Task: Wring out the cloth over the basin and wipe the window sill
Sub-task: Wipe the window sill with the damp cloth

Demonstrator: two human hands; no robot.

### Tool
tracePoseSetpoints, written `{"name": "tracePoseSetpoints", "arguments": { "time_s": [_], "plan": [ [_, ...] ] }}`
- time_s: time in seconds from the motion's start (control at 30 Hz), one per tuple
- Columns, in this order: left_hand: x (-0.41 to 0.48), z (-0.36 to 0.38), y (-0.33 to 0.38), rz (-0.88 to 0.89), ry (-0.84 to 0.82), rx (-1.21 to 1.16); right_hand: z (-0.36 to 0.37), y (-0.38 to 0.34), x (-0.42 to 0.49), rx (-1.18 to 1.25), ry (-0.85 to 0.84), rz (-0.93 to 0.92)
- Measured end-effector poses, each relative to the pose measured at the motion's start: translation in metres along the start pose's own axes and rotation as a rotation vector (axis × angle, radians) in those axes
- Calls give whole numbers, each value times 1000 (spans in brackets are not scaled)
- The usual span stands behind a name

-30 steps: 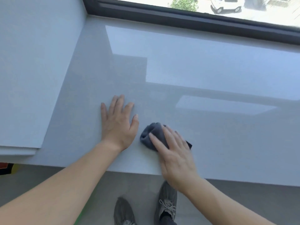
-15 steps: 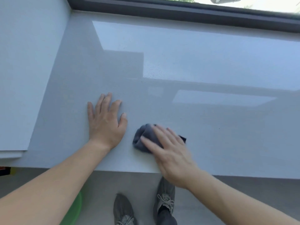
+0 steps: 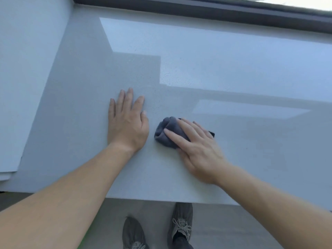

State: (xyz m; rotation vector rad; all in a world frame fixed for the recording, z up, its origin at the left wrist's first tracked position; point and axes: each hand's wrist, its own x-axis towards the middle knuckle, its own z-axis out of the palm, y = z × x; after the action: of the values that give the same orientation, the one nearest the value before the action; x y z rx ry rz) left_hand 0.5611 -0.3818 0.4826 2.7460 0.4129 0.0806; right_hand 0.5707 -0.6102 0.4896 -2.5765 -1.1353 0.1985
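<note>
On the pale window sill [image 3: 233, 72] we pressed the bunched grey cloth [image 3: 167, 131] under our right hand [image 3: 197, 150], fingers straight; our left hand [image 3: 127, 125] lay flat just beside it.

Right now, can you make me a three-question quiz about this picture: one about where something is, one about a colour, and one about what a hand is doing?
1. Where is the cloth?
A) on the floor
B) on the window sill, under the right hand
C) hanging from the window frame

2. What colour is the cloth?
A) dark grey
B) yellow
C) red

3. What is the left hand doing?
A) making a fist
B) gripping the cloth
C) lying flat on the sill, fingers straight

Answers:
1 B: the right hand's fingers press it onto the sill.
2 A: its folds look dark grey.
3 C: the palm rests flat beside the cloth, apart from it.
</note>
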Motion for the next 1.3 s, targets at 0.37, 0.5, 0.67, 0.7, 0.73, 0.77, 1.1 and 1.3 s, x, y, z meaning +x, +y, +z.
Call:
{"name": "tracePoseSetpoints", "arguments": {
  "time_s": [0.37,0.5,0.67,0.7,0.73,0.77,1.1,1.3],
  "plan": [
    [1,-1,2,5,-16,50,-2,18,55,-7,58,80],
    [2,-1,2,4,-17,63,-25,79,90,-53,35,105],
    [2,0,4,-6,-21,83,-30,87,129,6,174,437],
    [2,0,5,-7,-20,89,-24,74,119,9,154,358],
    [2,-1,5,-7,-17,93,-19,63,108,8,129,240],
    [2,-1,6,-6,-16,94,-17,56,96,12,79,129],
    [1,0,4,-4,-1,71,-42,118,183,5,188,448],
    [60,-9,29,42,113,-102,-36,119,174,-43,11,-86]
  ]
}}
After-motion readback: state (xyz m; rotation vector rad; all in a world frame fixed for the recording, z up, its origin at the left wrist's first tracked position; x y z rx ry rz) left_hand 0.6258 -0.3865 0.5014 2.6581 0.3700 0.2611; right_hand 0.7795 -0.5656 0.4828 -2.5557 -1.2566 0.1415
